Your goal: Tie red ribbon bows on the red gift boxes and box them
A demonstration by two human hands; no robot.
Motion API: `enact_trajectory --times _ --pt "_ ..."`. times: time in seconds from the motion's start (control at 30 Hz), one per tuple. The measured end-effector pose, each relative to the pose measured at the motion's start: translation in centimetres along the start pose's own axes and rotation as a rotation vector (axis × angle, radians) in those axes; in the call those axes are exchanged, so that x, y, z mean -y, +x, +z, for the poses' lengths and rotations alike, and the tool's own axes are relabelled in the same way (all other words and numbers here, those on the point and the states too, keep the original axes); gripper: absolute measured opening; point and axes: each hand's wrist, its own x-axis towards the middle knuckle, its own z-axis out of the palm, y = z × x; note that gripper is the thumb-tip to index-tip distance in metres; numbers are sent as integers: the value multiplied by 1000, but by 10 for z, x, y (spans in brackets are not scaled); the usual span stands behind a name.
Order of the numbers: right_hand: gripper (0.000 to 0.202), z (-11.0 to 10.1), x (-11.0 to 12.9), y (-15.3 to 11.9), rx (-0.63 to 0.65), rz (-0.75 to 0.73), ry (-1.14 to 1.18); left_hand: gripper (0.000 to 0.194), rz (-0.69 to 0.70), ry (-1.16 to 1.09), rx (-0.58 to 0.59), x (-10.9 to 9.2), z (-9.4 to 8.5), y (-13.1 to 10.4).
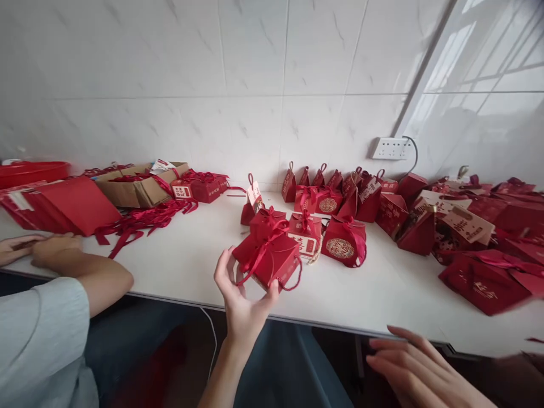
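Observation:
My left hand [245,310] grips a red gift box [278,258] between thumb and fingers, above the front part of the white table [178,266]. A red ribbon bow sits on top of the box, and a red cord handle loops off its right side. Behind it stand a small red box with a white label [304,229] and another with a round gold pattern [342,241]. My right hand [419,362] is at the table's front edge, lower right, holding nothing, its fingers stretched out and slightly blurred.
At left, a co-worker's hands [55,247] rest by flat red sheets [80,204]. Nearby are loose red ribbons [148,221] and a cardboard box [136,190]. Several red boxes [484,277] crowd the right side. A power strip [391,148] is on the tiled wall.

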Motion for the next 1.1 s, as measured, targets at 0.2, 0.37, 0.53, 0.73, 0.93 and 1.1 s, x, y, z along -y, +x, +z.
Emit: enact_trajectory --times 0.2,0.37,0.53,0.73,0.93,1.1 --pt "18 -10 -1 4 26 539 260 81 62 -170 561 -8 24 -12" --pt "34 -5 -18 1 152 1037 568 79 -158 -247 797 3 39 -13" --pt "50 -6 -26 0 67 1156 916 86 -172 -352 962 -6 47 -15" --pt "46 -9 -30 2 -95 1237 1095 88 -224 -395 1108 -11 63 -11" --pt "41 -10 -34 4 -146 1306 1143 89 -427 -300 1041 -21 63 -17" --pt "39 -10 -34 6 -185 1306 1206 63 -702 -234 871 -48 50 -35"
